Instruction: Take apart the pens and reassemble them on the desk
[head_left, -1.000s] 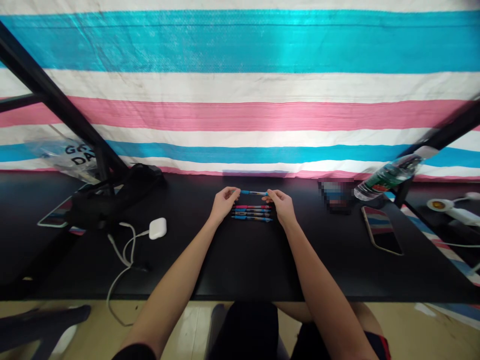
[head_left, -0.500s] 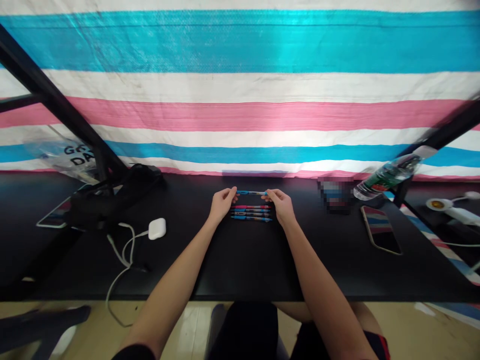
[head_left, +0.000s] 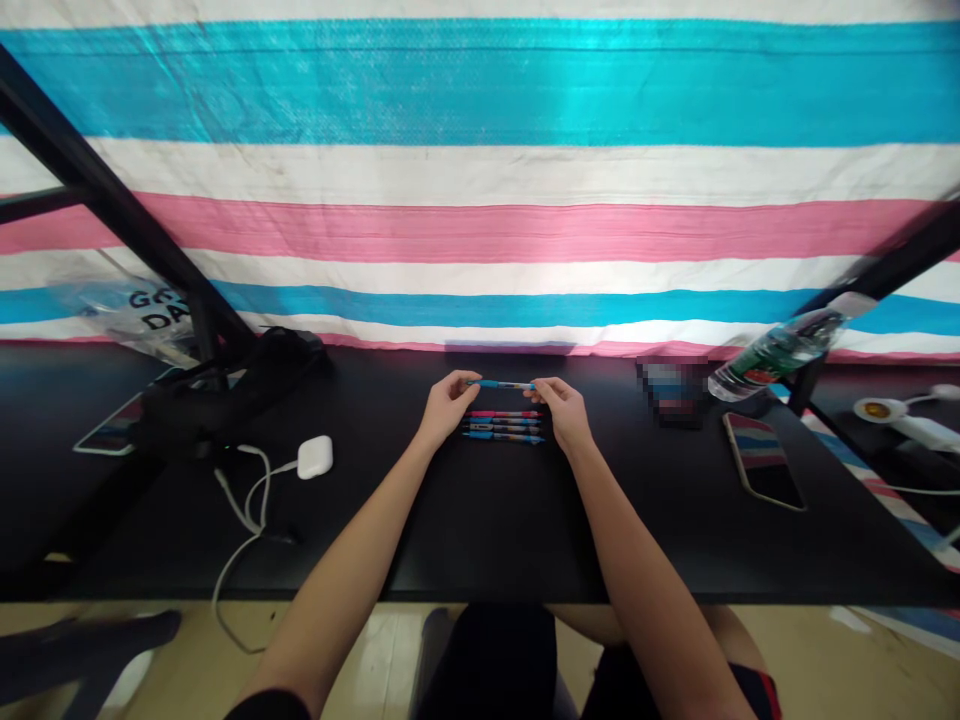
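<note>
A blue pen point(head_left: 506, 385) with a pale, printed middle runs level between my two hands. My left hand point(head_left: 449, 402) pinches its left end between thumb and fingers, and my right hand point(head_left: 559, 408) grips the right end in the same way. Just nearer to me, several pens lie side by side on the black table point(head_left: 495, 530). The farthest of that row is a red pen point(head_left: 502, 414); the closest is another blue pen point(head_left: 501, 437), with darker ones between them.
To the right are a phone point(head_left: 765, 460), a plastic bottle point(head_left: 787, 350) leaning at a slant and a pixelated item point(head_left: 673, 390). On the left lie a white earphone case point(head_left: 314, 457) with a white cable point(head_left: 255, 510), a black bag point(head_left: 187, 410) and another phone point(head_left: 112, 432). Striped sheeting point(head_left: 480, 230) hangs behind.
My left thumb and fingers have shifted slightly on the blue pen's left end, so its tip now shows above them. My right hand and the row of pens look the same.
</note>
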